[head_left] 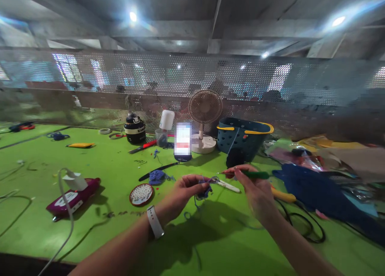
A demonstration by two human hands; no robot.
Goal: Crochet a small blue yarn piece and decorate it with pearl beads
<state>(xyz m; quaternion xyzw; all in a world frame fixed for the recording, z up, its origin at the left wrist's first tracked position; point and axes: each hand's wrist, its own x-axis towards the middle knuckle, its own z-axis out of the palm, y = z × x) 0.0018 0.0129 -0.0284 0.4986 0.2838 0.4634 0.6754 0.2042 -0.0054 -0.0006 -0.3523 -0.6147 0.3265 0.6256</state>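
Note:
My left hand (185,192) is closed, pinching a small piece of blue-purple crochet work (205,192) between thumb and fingers. A loose yarn tail hangs from it over the green table. Across from it, my right hand (255,192) grips a crochet hook (257,174) by its green handle. The hook's thin metal tip points left, close to the crochet work; whether it touches the yarn I cannot tell. Lying between the hands is a slim white-handled tool (230,186). Left of my hands, a ball of blue yarn (157,177) rests near a dish of white beads (142,194).
A phone (183,144) stands upright before a small fan (205,107). To its right are a dark basket (243,138) and blue cloth (319,192) beside plastic bags. A maroon power strip (73,198) with a cable, a black flask (135,129) and a yellow cutter (80,145) occupy the left.

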